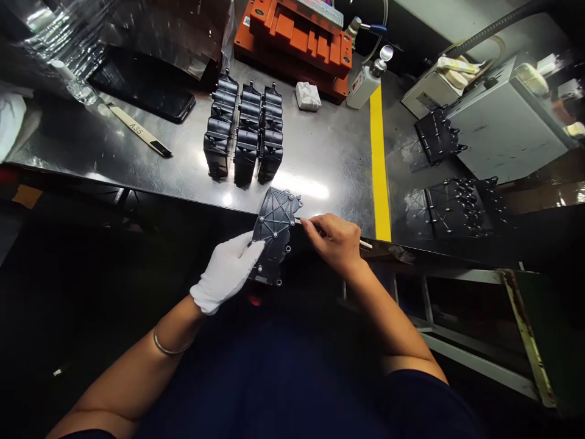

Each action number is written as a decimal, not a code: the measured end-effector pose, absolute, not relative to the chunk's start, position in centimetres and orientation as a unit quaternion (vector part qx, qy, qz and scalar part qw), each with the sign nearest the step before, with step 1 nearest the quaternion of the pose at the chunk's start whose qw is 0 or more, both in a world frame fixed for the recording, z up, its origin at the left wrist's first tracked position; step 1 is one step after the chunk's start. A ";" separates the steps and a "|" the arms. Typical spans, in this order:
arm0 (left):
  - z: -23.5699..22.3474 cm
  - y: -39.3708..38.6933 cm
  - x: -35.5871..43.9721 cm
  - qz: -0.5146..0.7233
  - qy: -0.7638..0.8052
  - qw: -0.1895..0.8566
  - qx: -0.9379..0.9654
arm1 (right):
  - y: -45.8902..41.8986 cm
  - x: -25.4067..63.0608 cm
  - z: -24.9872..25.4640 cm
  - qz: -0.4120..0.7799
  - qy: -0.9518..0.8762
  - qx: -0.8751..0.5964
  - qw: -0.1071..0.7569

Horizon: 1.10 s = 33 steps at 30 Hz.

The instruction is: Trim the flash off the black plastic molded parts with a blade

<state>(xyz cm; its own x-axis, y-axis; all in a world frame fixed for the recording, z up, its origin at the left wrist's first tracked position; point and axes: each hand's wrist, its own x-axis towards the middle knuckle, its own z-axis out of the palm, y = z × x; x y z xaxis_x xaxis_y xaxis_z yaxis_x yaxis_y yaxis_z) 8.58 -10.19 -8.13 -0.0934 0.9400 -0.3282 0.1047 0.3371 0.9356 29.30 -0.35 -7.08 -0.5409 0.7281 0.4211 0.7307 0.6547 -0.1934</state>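
Observation:
My left hand [228, 268], in a white glove, is closed on the lower left side of a black moulded plastic part [274, 235]. The part is held tilted in front of the table edge, with raised ribs and several small round bosses facing up. My bare right hand [336, 238] pinches a slim tool with a pale handle [365, 244]. Its thin tip meets or nearly meets the part's right edge; most of the tool is hidden in my fingers. Beyond the part, similar black parts stand in three rows [247, 131] on the metal table [329, 146].
A pale strip marked A35 [137, 128], a black phone [146, 85] and a small clear bottle [77, 88] lie at left. Behind are an orange fixture [297, 46], a white wad [308, 96] and a white bottle [363, 85]. Right of the yellow tape [378, 164] lie more black parts [448, 207].

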 end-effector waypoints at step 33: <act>-8.1 -9.8 9.2 0.431 0.604 0.526 0.416 | -3.3 28.2 -8.2 0.101 -0.797 -0.503 0.319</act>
